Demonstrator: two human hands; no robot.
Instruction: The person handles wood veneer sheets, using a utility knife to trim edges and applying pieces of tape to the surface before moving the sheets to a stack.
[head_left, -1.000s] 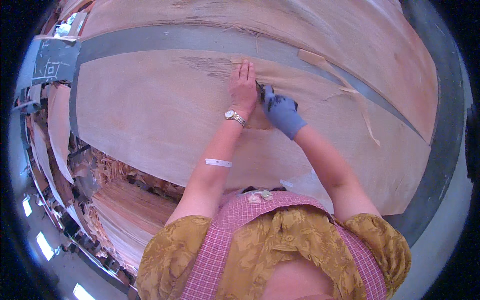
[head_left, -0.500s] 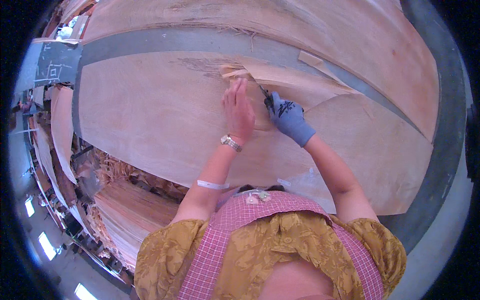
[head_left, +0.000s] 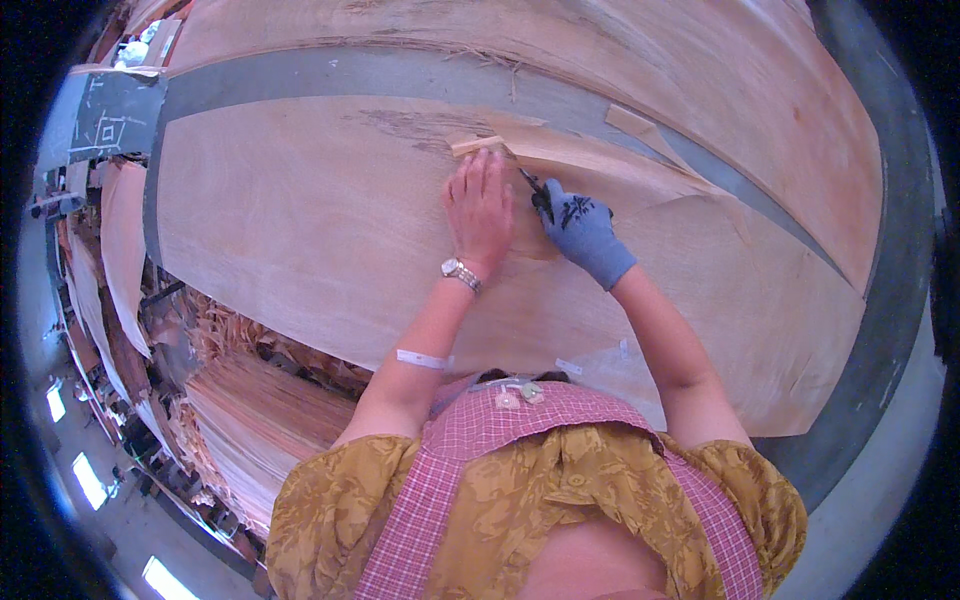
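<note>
A wide sheet of pale wood veneer [head_left: 330,220] lies in front of me on a grey-green table. My left hand [head_left: 482,205], bare and with a watch [head_left: 461,273] at the wrist, rests flat on it with outstretched fingers. Just beyond its fingertips is a small torn strip of veneer [head_left: 477,146]. To the right, my right hand [head_left: 582,228] wears a blue glove and is closed round the dark handle of a knife [head_left: 541,199]. The thin blade points up and left, its tip close to my left fingers, along a raised veneer edge.
Another large veneer sheet [head_left: 560,40] covers the far side of the table [head_left: 300,80]. A loose veneer piece [head_left: 645,133] bridges the grey gap. Stacked veneer [head_left: 265,410] and scraps stand below the table at the left.
My left hand has flattened, its fingers straighter and slightly more to the right. The veneer strip beyond it has shifted a little. My gloved right hand with the knife has hardly moved.
</note>
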